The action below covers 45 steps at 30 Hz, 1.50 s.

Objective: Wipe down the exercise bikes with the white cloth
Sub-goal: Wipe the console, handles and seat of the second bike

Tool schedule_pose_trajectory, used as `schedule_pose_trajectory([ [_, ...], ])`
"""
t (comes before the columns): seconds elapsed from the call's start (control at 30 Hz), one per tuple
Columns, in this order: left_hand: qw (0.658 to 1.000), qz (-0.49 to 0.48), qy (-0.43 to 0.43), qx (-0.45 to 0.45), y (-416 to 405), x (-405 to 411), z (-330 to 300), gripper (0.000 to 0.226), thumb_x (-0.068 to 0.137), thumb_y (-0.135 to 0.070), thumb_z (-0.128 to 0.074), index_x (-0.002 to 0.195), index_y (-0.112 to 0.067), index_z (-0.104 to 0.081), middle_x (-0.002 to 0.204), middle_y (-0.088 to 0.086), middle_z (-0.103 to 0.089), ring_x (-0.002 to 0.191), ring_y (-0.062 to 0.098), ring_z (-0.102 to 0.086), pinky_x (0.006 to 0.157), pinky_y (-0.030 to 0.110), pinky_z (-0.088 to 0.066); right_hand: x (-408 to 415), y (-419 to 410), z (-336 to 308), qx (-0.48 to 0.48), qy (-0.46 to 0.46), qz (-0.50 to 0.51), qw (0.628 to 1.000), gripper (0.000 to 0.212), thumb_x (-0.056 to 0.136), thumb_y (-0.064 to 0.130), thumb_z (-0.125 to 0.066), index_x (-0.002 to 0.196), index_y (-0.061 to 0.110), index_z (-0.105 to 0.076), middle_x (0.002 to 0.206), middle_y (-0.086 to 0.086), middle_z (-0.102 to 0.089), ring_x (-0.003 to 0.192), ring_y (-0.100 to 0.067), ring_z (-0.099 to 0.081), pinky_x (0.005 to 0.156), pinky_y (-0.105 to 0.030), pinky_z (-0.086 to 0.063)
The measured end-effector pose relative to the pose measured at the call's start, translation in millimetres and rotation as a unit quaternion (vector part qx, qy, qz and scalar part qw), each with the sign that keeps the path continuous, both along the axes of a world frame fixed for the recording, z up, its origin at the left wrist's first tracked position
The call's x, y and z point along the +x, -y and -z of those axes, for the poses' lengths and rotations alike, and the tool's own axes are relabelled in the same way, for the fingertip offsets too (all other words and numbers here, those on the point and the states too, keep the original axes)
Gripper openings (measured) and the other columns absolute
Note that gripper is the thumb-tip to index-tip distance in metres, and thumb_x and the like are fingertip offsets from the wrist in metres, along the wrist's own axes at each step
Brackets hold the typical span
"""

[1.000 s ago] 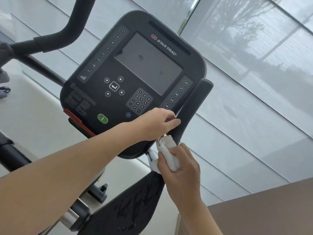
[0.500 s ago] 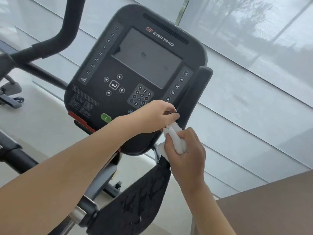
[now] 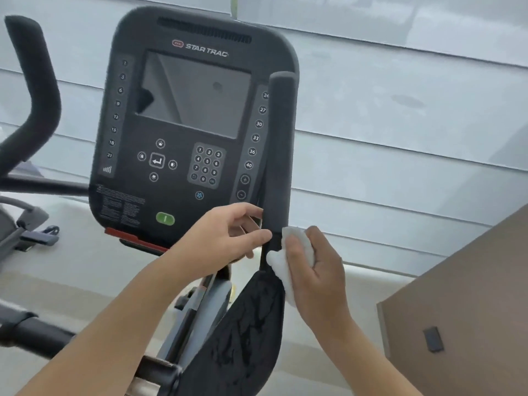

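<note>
Beside one console (image 3: pixel 197 124): right hand (image 3: pixel 317 270) clutches one white cloth (image 3: pixel 285 267); left hand (image 3: pixel 223 241) fingers loose.

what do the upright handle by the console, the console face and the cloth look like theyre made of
Handle: probably foam or soft rubber; matte black, slightly fuzzy, no glare.
Console: likely hard plastic, smooth dark face with printed buttons; its screen is glossy and shows reflections.
Cloth: soft white fabric or a disposable wipe, crumpled in the right hand; I cannot tell which.

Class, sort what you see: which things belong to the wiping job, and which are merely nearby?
Job:
white cloth
right hand holding it
left hand
handlebar grip
bike console

Nearby:
brown cabinet
neighbouring machine
window blind
</note>
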<state>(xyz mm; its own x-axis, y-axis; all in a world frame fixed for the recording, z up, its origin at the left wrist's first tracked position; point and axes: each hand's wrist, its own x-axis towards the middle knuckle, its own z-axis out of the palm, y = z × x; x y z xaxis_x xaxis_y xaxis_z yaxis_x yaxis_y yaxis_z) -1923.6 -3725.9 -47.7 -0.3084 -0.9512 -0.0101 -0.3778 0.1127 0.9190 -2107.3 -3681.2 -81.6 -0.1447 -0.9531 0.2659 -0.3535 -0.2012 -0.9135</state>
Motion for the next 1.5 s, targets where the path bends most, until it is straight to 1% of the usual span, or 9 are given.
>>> schedule_pose_trajectory([
  [0.17,1.0,0.001,-0.02,0.018,-1.9,0.6,7.6,0.031,0.09,-0.044,-0.075,0.117,-0.043,-0.061,0.092,-0.001,-0.077,0.077,0.022,-0.077,0.078,0.035,-0.056,-4.8,-16.4,11.9,0.028,0.029,-0.024,0.999,0.043,0.104,0.04,-0.053,0.071,0.019,-0.035,0.063,0.008,-0.033,0.059,-0.009,-0.034,0.054,-0.025,-0.031],
  [0.3,1.0,0.006,-0.023,0.01,6.1,3.1,7.9,0.023,0.087,-0.045,-0.079,0.105,-0.055,-0.069,0.089,0.001,-0.077,0.074,0.025,-0.076,0.072,0.035,-0.06,-21.4,-25.5,12.6,0.04,-0.035,-0.084,0.995,0.045,0.103,0.048,-0.051,0.074,0.015,-0.039,0.065,-0.002,-0.038,0.061,-0.025,-0.041,0.056,-0.038,-0.033],
  [0.47,1.0,0.001,-0.018,0.01,4.0,2.4,6.0,0.036,0.083,-0.045,-0.075,0.116,-0.033,-0.067,0.089,0.001,-0.077,0.074,0.027,-0.075,0.086,0.05,-0.061,-13.5,3.2,-13.0,-0.006,-0.087,-0.052,0.995,0.045,0.101,0.045,-0.053,0.074,0.011,-0.042,0.067,-0.008,-0.042,0.063,-0.027,-0.043,0.056,-0.043,-0.037],
  [0.77,0.999,0.014,0.033,-0.023,-0.1,9.5,4.8,0.034,0.093,-0.033,-0.078,0.123,-0.037,-0.062,0.092,-0.008,-0.078,0.076,0.013,-0.076,0.083,0.039,-0.063,-31.6,-23.6,-4.2,0.017,-0.152,-0.122,0.981,0.048,0.099,0.05,-0.051,0.073,0.014,-0.034,0.067,-0.007,-0.037,0.061,-0.025,-0.038,0.055,-0.042,-0.032],
  [0.9,0.998,0.008,0.052,-0.043,2.8,17.5,5.4,0.032,0.09,-0.037,-0.081,0.12,-0.035,-0.07,0.091,-0.009,-0.077,0.076,0.013,-0.072,0.079,0.032,-0.061,-22.4,-7.4,-25.5,-0.041,-0.183,-0.088,0.978,0.037,0.092,0.045,-0.061,0.071,0.02,-0.043,0.066,0.004,-0.041,0.059,-0.017,-0.039,0.055,-0.029,-0.032],
  [1.07,0.994,-0.04,0.06,-0.082,4.5,22.4,10.9,0.014,0.097,-0.029,-0.073,0.11,-0.031,-0.074,0.081,-0.011,-0.075,0.073,0.008,-0.069,0.074,0.026,-0.057,-3.2,11.7,-48.7,-0.089,-0.304,-0.069,0.946,0.037,0.087,0.045,-0.067,0.069,0.019,-0.048,0.07,0.002,-0.047,0.062,-0.023,-0.044,0.053,-0.032,-0.038],
  [1.2,0.988,-0.067,0.067,-0.124,5.5,26.2,11.9,0.012,0.099,-0.025,-0.069,0.109,-0.029,-0.075,0.079,-0.012,-0.073,0.073,0.002,-0.064,0.073,0.015,-0.049,6.4,5.4,-55.3,-0.107,-0.294,-0.091,0.945,0.037,0.091,0.052,-0.063,0.071,0.02,-0.056,0.075,0.004,-0.05,0.065,-0.022,-0.048,0.054,-0.028,-0.039],
  [1.4,0.985,-0.085,0.076,-0.131,9.2,29.7,18.9,0.015,0.099,-0.024,-0.064,0.106,-0.033,-0.075,0.078,-0.011,-0.071,0.071,0.006,-0.064,0.073,0.03,-0.055,29.1,11.0,-55.5,-0.108,-0.39,-0.141,0.904,0.031,0.096,0.051,-0.061,0.079,0.026,-0.062,0.077,0.006,-0.043,0.067,-0.021,-0.048,0.054,-0.021,-0.032],
  [1.5,0.977,-0.11,0.108,-0.147,9.2,30.6,19.8,0.019,0.101,-0.021,-0.059,0.105,-0.032,-0.075,0.075,-0.012,-0.073,0.06,0.004,-0.06,0.064,0.024,-0.046,29.1,11.8,-50.1,-0.094,-0.437,-0.106,0.888,0.041,0.094,0.049,-0.061,0.066,0.021,-0.052,0.075,0.0,-0.04,0.067,-0.025,-0.044,0.051,-0.022,-0.026],
])
